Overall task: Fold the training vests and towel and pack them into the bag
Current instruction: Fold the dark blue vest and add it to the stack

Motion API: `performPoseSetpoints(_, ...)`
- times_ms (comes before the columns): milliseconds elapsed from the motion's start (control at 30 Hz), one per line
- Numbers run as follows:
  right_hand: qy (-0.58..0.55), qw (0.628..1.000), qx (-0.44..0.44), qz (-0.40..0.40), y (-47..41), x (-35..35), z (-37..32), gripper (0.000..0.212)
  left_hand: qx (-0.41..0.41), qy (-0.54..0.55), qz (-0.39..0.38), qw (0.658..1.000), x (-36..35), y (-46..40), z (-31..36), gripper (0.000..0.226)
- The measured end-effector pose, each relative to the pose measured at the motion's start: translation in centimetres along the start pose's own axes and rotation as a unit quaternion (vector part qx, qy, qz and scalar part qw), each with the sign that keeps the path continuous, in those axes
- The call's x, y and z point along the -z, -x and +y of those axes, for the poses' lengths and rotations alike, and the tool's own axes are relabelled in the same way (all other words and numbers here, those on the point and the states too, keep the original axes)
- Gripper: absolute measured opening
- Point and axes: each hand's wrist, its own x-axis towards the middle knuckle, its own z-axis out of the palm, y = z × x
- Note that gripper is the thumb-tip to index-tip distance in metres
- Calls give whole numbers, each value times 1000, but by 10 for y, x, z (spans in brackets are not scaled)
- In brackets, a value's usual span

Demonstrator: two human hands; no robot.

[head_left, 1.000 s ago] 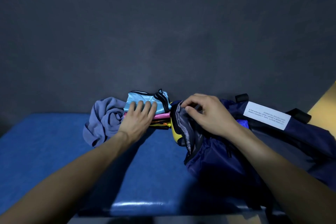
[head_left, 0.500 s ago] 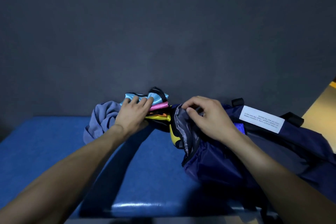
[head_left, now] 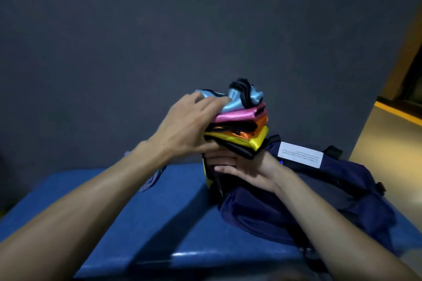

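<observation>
A stack of folded training vests (head_left: 242,121), light blue on top, then pink, orange and yellow with black trim, is lifted off the bench above the mouth of the navy bag (head_left: 319,194). My left hand (head_left: 189,128) grips the stack from the left, fingers over the blue vest and thumb below. My right hand (head_left: 242,169) is under the stack, palm up, supporting its bottom. The grey-purple towel (head_left: 151,180) lies crumpled on the bench behind my left forearm, mostly hidden.
A blue padded bench (head_left: 148,223) carries everything, its front edge near the bottom of the view. A dark wall (head_left: 205,29) stands right behind it. The bag bears a white label (head_left: 300,154). A yellow-tan floor area (head_left: 392,139) shows at the right.
The vest stack has risen off the bench and moved right, over the bag. My right hand left the bag's opening and went under the stack. The view tilted up.
</observation>
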Motion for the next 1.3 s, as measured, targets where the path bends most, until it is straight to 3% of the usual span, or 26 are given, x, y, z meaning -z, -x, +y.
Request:
performPoseSetpoints(133, -153, 985, 25, 81, 33, 39, -14, 48, -54, 68, 16, 996, -12, -15, 23, 81)
performPoseSetpoints(200, -181, 977, 39, 103, 49, 58, -24, 62, -106, 85, 2, 991, -21, -22, 35, 79)
performPoseSetpoints(300, -116, 990, 2, 82, 73, 76, -46, 90, -211, 66, -11, 975, -33, -30, 57, 60)
performPoseSetpoints(367, -61, 996, -41, 60, 86, 88, -58, 98, -273, 51, -19, 960, -41, -34, 72, 49)
performPoseSetpoints(533, 86, 985, -124, 81, 100, 112, -74, 77, -358, 36, -16, 933, -65, -49, 99, 42)
performPoseSetpoints(633, 81, 982, -110, 127, 99, 120, -84, 35, -331, 46, 15, 942, -85, -61, 100, 41)
performPoseSetpoints(733, 69, 975, -117, 173, 100, 136, -94, 30, -228, 86, 46, 969, -105, -73, 97, 47)
performPoseSetpoints(800, 115, 961, -115, 223, 102, 159, -98, 41, -112, 126, 46, 985, -117, -77, 90, 63)
performPoseSetpoints(867, 150, 944, -117, 271, 105, 183, -98, 48, -27, 186, 21, 982, -132, -72, 79, 52)
performPoseSetpoints(967, 99, 945, -145, 275, 100, 204, -83, 25, -9, 258, -125, 958, -157, -61, 73, 21)
performPoseSetpoints(1100, 65, 937, -216, 268, 76, 222, -46, 26, -19, 226, -362, 904, -187, -59, 99, 7)
performPoseSetpoints(1300, 75, 883, -267, 379, 69, 248, -20, 39, 11, 191, -462, 866, -227, -52, 114, 30)
